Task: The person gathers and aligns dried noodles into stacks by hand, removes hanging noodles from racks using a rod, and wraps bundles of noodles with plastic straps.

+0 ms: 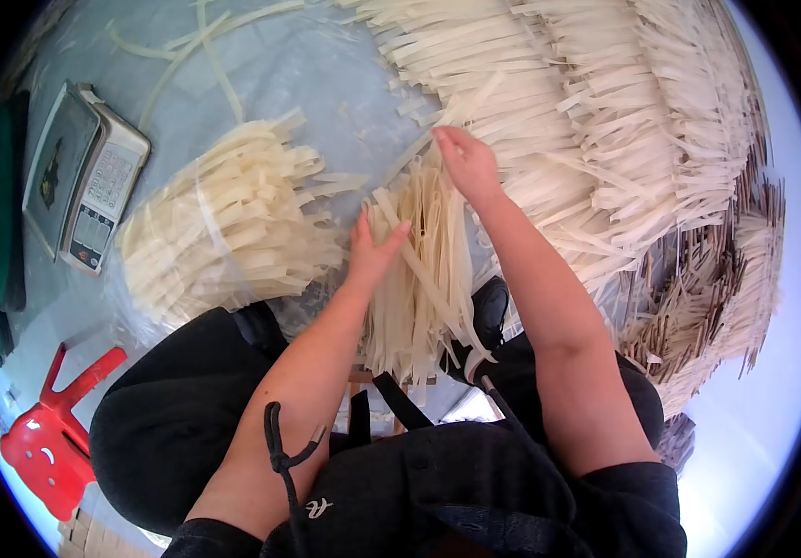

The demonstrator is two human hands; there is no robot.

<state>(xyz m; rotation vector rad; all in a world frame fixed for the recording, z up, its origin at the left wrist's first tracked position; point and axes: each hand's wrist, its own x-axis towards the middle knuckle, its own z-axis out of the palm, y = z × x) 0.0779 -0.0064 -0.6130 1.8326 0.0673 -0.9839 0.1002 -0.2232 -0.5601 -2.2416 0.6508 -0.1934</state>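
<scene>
My left hand (377, 249) lies against the left side of a loose bundle of pale, flat dried strips (419, 288), thumb and fingers spread apart. The bundle stands between my knees, and one longer strip slants across its front beside my left thumb. Above its upper right end is my right hand (467, 166), fingers drawn together at the tip of a thin pale strip; the exact contact is small in view. Left of my hands lies a thick bundle of similar strips (233, 219), wrapped in clear plastic.
A digital scale (103, 191) sits at the upper left. A large layered pile of strips (577, 121) fills the upper right, with darker ends along its right edge. Loose strips (177, 65) lie on the plastic sheet (312, 74). A red stool (52, 446) stands at lower left.
</scene>
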